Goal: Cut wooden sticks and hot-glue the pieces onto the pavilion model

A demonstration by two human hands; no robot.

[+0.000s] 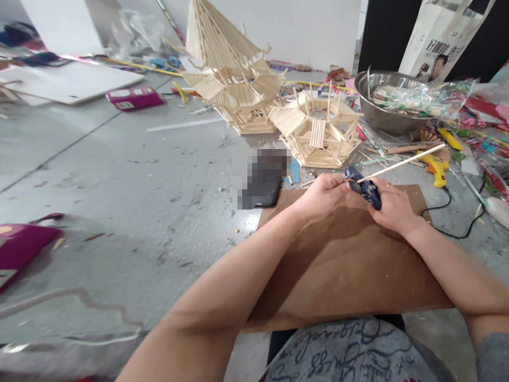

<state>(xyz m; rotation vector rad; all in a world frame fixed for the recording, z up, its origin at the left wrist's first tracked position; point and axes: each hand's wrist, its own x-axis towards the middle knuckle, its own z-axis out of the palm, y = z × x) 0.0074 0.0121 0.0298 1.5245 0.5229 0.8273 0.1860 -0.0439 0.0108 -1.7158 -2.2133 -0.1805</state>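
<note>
A thin wooden stick (pixel 405 162) slants up to the right from a dark blue cutting tool (pixel 369 192). My right hand (pixel 392 204) is wrapped round the tool's handles. Fingers of my left hand (pixel 326 196) are pinched together at the tool's left end, by the stick's lower end; what exactly they grip is too small to tell. Both hands are above a brown board (pixel 342 276). Just beyond them is a low stick-built frame (pixel 318 135) with short uprights. A taller stick pagoda (pixel 246 101) with a pointed roof stands behind it on the left.
A black phone (pixel 264 185) lies left of my hands. A metal bowl (pixel 382 114) of wrapped sticks is at the back right, near a yellow glue gun (pixel 437 168) with its cord. Purple packages (pixel 135 98) lie left. Scraps and a paper bag (pixel 441 42) are farther back.
</note>
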